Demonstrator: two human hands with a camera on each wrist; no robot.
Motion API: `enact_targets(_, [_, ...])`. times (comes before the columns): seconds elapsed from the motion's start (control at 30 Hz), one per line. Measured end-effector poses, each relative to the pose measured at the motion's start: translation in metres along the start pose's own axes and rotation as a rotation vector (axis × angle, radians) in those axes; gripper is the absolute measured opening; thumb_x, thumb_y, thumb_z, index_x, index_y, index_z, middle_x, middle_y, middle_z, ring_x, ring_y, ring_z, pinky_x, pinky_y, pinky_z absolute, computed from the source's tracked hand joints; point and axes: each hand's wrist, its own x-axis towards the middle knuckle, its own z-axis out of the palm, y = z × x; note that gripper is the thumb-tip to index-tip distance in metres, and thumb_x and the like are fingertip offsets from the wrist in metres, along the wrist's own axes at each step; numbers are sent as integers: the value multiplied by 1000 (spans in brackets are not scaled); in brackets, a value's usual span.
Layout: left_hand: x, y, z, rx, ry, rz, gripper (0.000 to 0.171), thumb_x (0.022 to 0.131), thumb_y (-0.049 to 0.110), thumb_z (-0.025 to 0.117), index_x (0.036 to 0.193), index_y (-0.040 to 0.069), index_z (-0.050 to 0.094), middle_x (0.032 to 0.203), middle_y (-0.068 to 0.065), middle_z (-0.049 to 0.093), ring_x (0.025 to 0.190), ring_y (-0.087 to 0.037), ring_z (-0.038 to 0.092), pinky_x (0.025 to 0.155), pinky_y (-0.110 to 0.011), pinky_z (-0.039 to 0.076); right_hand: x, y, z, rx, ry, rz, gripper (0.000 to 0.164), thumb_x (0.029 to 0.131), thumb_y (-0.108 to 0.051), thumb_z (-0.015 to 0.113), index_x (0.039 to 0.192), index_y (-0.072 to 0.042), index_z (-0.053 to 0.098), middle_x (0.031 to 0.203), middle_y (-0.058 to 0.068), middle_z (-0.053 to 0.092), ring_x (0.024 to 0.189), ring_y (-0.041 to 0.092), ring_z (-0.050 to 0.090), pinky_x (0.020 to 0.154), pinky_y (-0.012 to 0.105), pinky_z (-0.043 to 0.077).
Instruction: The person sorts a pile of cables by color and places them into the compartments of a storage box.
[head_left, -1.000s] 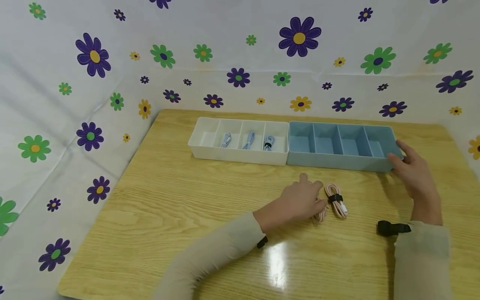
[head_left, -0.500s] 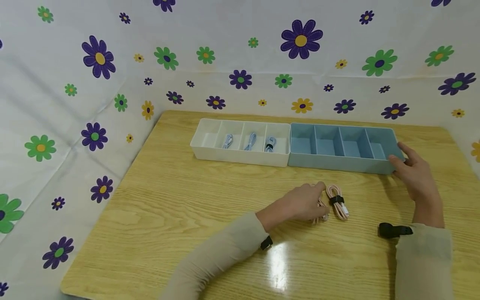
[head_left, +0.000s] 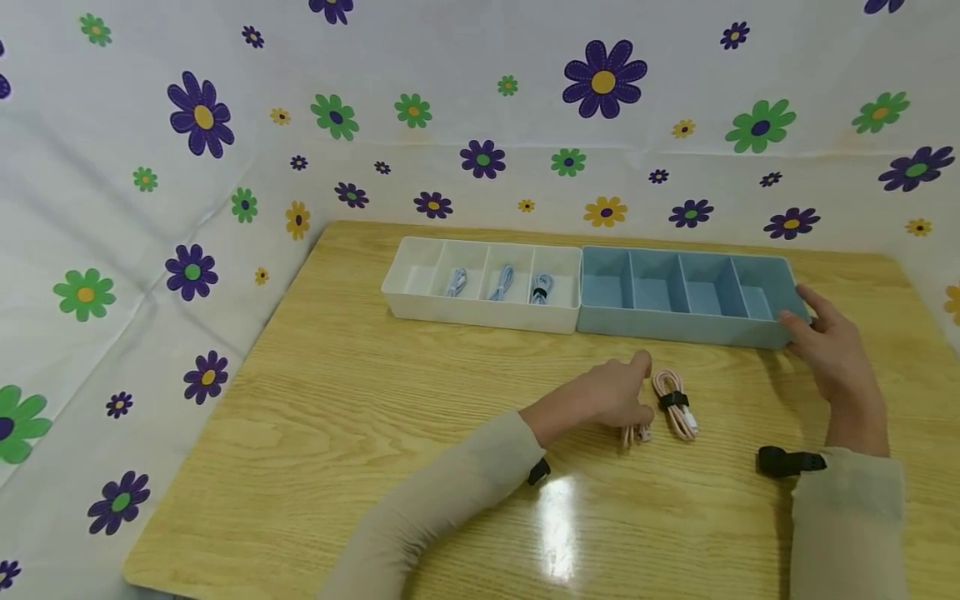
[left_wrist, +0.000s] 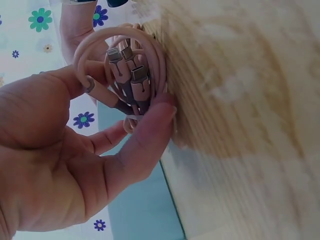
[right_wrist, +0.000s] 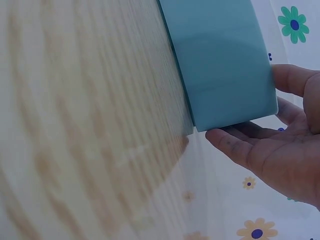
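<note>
My left hand pinches a coiled pink charging cable low at the wooden table. Several metal plugs and a light tie show on that coil in the left wrist view; in the head view the hand hides most of it. Just right of it lies another pink cable, bound by a black strap, with a white plug end. My right hand grips the right end of a blue divided box, thumb at its front rim. In the right wrist view its fingers lie against the box's end.
Against the blue box's left end stands a white divided box. Three of its compartments each hold a light blue coiled cable. A flowered cloth hangs behind and left of the table.
The left hand's fingers have drawn in around the pink cable, and its raised finger has come down. The right hand stays at the blue box's end. The head view has shifted slightly.
</note>
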Motion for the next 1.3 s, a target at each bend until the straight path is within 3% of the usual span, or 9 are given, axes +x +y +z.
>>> enact_targets(0.33, [-2,-2,-1,-136,-21,-27,52,95,24,64,139,17,39,61,-1,52,44,-15,50,43,-27,44,-4,-4,0,-15,13,8,68,105,-38,38,161,-21,3,161,29,0,145,48,16,111,47,34])
enact_targets(0.43, [-1,-4,-1,-138,-20,-22,52,95,24,65,139,17,39,62,-1,53,44,-14,50,43,-27,45,-4,-3,0,-5,7,6,68,105,-37,39,161,-21,4,161,30,0,145,47,17,105,32,43])
enact_targets(0.57, [-2,-7,-1,-149,-15,9,52,94,21,65,139,16,40,71,-2,56,46,-13,50,46,-26,46,-3,-1,-2,17,21,-3,67,105,-34,41,161,-21,7,160,33,4,143,41,25,79,10,48])
enact_targets(0.7, [-3,-9,-4,-136,3,55,51,91,17,66,137,15,43,86,-2,56,58,-12,50,55,-24,45,-2,0,-3,29,42,2,66,104,-33,42,161,-22,10,159,34,7,141,40,29,72,6,45])
enact_targets(0.8, [-5,-12,-6,-145,8,67,51,90,16,66,136,15,44,86,-1,55,60,-10,48,56,-23,43,-1,-1,-2,45,40,11,66,104,-32,42,161,-23,10,159,35,6,142,42,27,72,6,45])
enact_targets(1.07, [-4,-26,-9,-300,38,103,50,93,13,65,137,15,43,64,2,45,49,-8,40,51,-23,37,-1,-3,-4,39,67,13,66,103,-29,42,161,-20,12,160,33,8,141,35,30,72,6,45])
enact_targets(1.3, [-14,-40,-22,-573,17,187,49,96,2,56,141,13,38,64,-5,54,50,-14,44,50,-25,38,0,-2,-1,38,47,24,67,103,-32,42,161,-22,9,161,31,5,144,41,23,72,7,45])
